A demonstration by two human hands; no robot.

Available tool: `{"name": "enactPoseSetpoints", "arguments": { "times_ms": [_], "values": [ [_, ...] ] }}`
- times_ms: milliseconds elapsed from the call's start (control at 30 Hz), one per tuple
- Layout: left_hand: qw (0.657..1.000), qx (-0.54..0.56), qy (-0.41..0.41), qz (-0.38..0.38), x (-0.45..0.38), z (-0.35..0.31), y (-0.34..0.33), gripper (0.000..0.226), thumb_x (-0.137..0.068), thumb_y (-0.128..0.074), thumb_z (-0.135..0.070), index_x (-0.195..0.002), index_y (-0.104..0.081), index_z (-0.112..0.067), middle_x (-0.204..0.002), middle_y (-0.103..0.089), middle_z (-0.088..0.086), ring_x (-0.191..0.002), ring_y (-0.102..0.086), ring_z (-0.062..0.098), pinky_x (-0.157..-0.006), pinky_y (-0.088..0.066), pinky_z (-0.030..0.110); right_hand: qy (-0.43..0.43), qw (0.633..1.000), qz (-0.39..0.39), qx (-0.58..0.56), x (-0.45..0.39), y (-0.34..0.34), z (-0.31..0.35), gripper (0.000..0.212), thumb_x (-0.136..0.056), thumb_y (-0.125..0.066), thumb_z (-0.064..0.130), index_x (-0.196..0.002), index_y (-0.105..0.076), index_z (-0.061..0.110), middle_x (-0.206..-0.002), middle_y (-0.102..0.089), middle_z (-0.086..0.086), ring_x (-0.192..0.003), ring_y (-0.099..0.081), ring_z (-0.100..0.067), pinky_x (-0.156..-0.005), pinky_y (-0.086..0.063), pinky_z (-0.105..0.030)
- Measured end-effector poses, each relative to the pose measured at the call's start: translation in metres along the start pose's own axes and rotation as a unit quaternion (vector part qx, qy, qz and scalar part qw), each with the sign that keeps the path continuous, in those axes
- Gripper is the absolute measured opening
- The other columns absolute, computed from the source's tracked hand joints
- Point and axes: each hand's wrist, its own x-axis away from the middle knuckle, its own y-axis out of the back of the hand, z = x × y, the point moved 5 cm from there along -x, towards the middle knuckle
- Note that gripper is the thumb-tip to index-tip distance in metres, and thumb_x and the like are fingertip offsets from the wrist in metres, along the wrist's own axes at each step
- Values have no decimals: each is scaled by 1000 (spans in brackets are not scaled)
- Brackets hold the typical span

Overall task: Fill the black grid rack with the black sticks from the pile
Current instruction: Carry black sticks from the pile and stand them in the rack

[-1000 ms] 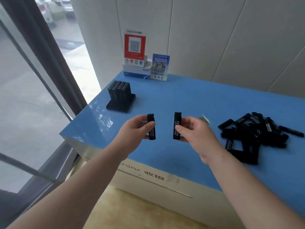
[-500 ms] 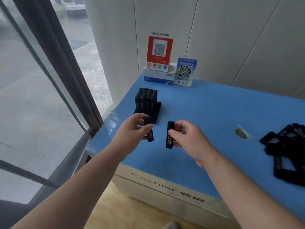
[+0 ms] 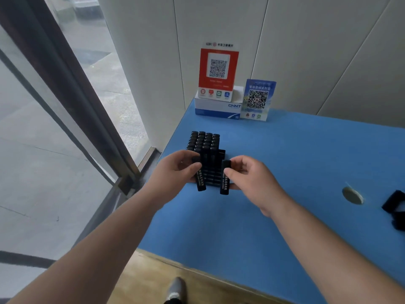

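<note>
Left hand (image 3: 177, 170): pinches one black stick (image 3: 200, 179), upright.
Right hand (image 3: 247, 176): pinches another stick (image 3: 225, 181).
Grid rack (image 3: 205, 150): just behind both hands, mostly filled.
Risk: tilted stick misses slot, knocks neighbours.

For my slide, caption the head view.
Left hand and right hand each hold a black stick above the black grid rack.

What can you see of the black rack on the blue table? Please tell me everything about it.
The rack is a black grid holder that looks like plastic, and it stands flat near the left edge of the blue table. Its far rows are filled with black sticks that stand upright and close together. Its near part is mostly hidden behind the left hand and the right hand, each of which holds one more stick in front of it. I cannot tell whether the hands touch it.
</note>
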Motion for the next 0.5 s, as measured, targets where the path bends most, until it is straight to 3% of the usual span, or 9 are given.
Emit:
{"name": "enactPoseSetpoints", "arguments": {
  "times_ms": [100, 233, 367, 500],
  "values": [
    [999, -26, -21, 24, -22, 1, 7, 15, -94, -65, -25, -107, -70, -30, -93, -76, -9, -80, -74, 14, -83, -57, 29, -1, 999, -49, 16, -13, 1, 1, 4, -93, -68, 18, -93, -69, 22, -92, -73, 2, -90, -70, -19, -90, -58, -44],
    [990, -65, -110, 53, -45, -14, 15, 19, -92, -68, -23, -102, -67, -38, -92, -73, -10, -82, -72, 8, -79, -53, 19, -13, 995, -102, -2, -20, -6, 0, 3, -93, -67, 15, -95, -69, 18, -88, -73, 3, -82, -68, -12, -88, -59, -44],
    [970, -115, -209, 55, -65, -25, 18, 20, -88, -72, -15, -102, -69, -27, -96, -68, -10, -85, -66, 3, -79, -51, 13, -17, 988, -151, -10, -25, -14, -1, 5, -93, -67, 11, -95, -69, 16, -97, -74, -4, -90, -70, -18, -89, -59, -42],
    [927, -192, -309, 87, -83, -21, 9, 20, -83, -77, -9, -102, -74, -12, -95, -67, -5, -81, -67, 9, -83, -57, 26, -18, 982, -190, -2, -25, -20, -4, 9, -93, -67, 13, -94, -69, 21, -95, -74, -1, -94, -71, -21, -90, -58, -43]
  ]
}}
